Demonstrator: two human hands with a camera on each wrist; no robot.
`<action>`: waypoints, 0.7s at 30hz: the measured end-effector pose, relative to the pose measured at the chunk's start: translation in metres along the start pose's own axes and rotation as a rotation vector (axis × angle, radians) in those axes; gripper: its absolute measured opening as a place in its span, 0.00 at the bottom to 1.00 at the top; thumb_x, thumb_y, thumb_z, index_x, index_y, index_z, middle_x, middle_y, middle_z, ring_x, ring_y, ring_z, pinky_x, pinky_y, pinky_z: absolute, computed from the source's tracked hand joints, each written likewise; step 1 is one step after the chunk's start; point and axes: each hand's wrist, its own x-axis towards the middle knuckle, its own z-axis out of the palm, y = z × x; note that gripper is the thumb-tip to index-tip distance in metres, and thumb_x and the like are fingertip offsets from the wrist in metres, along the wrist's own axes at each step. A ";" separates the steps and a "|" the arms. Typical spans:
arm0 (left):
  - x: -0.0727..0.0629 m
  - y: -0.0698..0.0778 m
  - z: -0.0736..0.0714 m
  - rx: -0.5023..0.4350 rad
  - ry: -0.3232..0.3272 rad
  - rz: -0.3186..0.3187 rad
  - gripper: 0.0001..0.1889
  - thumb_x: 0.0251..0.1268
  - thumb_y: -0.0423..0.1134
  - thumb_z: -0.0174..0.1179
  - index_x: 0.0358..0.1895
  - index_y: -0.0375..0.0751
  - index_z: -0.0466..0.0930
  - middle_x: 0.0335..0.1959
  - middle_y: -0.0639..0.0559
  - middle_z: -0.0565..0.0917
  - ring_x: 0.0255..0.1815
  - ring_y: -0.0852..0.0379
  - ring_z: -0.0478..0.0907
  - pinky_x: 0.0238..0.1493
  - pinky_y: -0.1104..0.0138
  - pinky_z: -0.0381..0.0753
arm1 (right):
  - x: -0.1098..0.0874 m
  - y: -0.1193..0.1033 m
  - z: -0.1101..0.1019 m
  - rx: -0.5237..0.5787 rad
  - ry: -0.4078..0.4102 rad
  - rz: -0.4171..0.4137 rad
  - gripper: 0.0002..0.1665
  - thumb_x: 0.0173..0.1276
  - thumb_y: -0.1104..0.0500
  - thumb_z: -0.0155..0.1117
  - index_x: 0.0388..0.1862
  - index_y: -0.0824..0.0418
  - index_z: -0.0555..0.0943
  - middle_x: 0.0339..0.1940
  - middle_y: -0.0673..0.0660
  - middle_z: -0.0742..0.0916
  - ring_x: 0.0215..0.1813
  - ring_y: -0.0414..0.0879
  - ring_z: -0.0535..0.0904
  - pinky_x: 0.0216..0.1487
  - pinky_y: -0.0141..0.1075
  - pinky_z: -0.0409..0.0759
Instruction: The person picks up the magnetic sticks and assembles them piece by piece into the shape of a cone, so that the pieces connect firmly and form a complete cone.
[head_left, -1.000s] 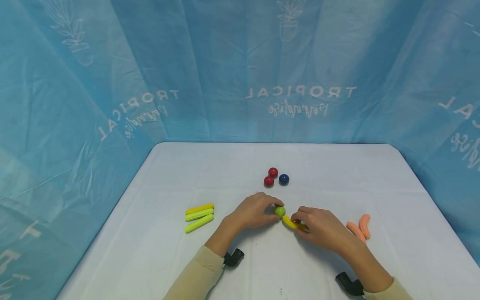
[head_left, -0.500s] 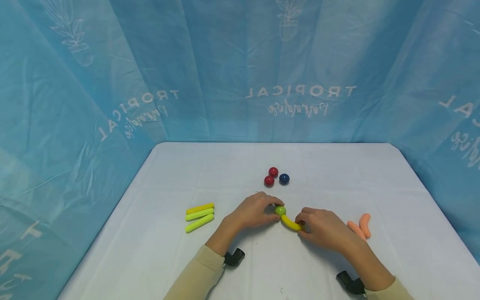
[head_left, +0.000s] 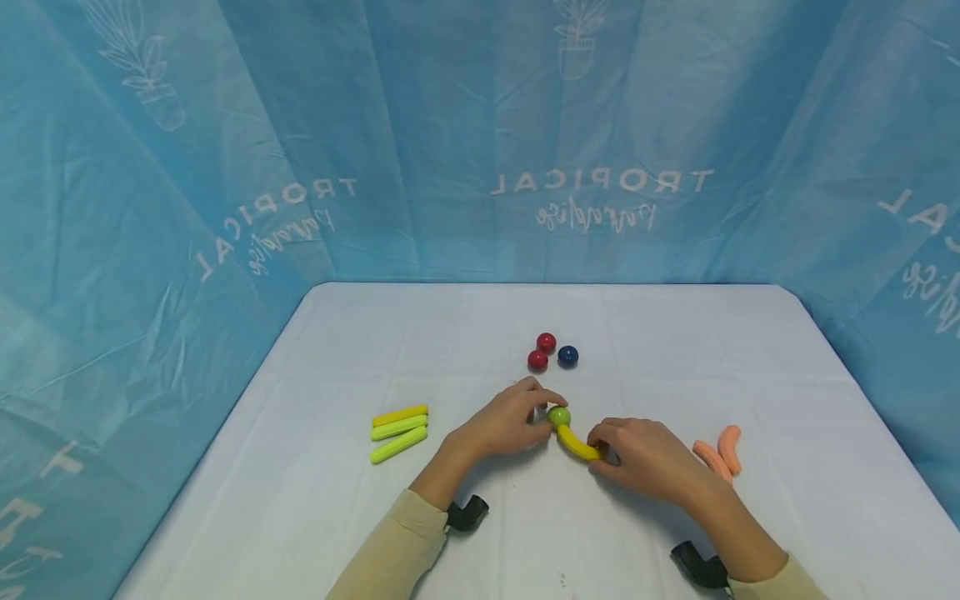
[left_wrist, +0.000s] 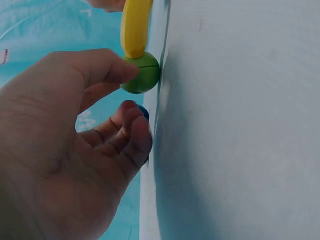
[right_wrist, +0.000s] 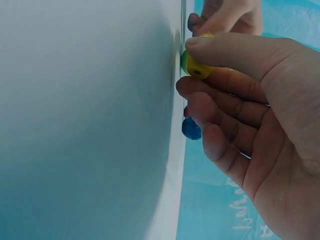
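My left hand (head_left: 513,419) pinches a small green ball (head_left: 559,416) between thumb and forefinger, low at the table. In the left wrist view, a groove runs across the green ball (left_wrist: 145,75). Against it lies one end of a yellow toy banana (head_left: 574,443), curved and smooth. The thumb and fingers of my right hand (head_left: 639,452) hold the banana's other end, whose tip is hidden in the head view. That end of the toy banana (right_wrist: 198,70) faces the right wrist camera and has a dark spot.
Two red balls (head_left: 537,361) and a dark blue ball (head_left: 567,357) sit beyond the hands. Several yellow and lime sticks (head_left: 399,433) lie left; two orange curved pieces (head_left: 729,450) lie right. A blue curtain (head_left: 450,150) surrounds the white table (head_left: 337,333).
The green ball and the toy banana's near end have shifted slightly away and left. My right fingers have slid toward the banana's outer end, so more of it shows.
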 end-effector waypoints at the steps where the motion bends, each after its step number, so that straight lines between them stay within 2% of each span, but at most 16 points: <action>1: 0.000 0.000 -0.001 -0.005 0.000 -0.004 0.18 0.64 0.42 0.60 0.57 0.64 0.77 0.41 0.58 0.73 0.35 0.63 0.70 0.33 0.72 0.74 | 0.000 -0.001 0.000 0.001 0.001 -0.004 0.15 0.55 0.47 0.75 0.39 0.49 0.84 0.29 0.37 0.78 0.29 0.34 0.71 0.37 0.35 0.78; 6: 0.000 0.002 -0.003 -0.038 -0.025 -0.009 0.17 0.69 0.40 0.53 0.58 0.60 0.77 0.32 0.61 0.74 0.32 0.63 0.70 0.33 0.69 0.71 | 0.001 -0.004 0.001 0.011 0.028 -0.037 0.15 0.54 0.48 0.75 0.39 0.50 0.85 0.28 0.37 0.78 0.29 0.32 0.71 0.35 0.35 0.77; 12: 0.001 0.004 -0.003 -0.094 -0.047 -0.011 0.17 0.73 0.50 0.51 0.60 0.56 0.76 0.32 0.66 0.79 0.33 0.67 0.74 0.37 0.70 0.74 | 0.002 -0.008 0.001 -0.006 0.052 -0.040 0.16 0.53 0.45 0.75 0.38 0.50 0.85 0.27 0.36 0.78 0.27 0.32 0.70 0.32 0.34 0.77; 15: 0.001 0.007 -0.004 -0.117 -0.053 -0.053 0.18 0.70 0.51 0.54 0.60 0.56 0.76 0.32 0.66 0.80 0.31 0.67 0.75 0.36 0.70 0.75 | 0.003 -0.008 0.002 -0.009 0.061 -0.047 0.16 0.53 0.45 0.75 0.38 0.50 0.85 0.27 0.36 0.78 0.27 0.32 0.70 0.32 0.33 0.77; 21: 0.002 0.012 -0.002 -0.166 -0.051 -0.181 0.21 0.66 0.53 0.58 0.60 0.52 0.74 0.25 0.61 0.79 0.21 0.62 0.75 0.26 0.69 0.76 | 0.006 -0.014 0.005 0.008 0.082 -0.101 0.15 0.54 0.45 0.75 0.36 0.50 0.83 0.25 0.37 0.76 0.26 0.32 0.69 0.29 0.32 0.74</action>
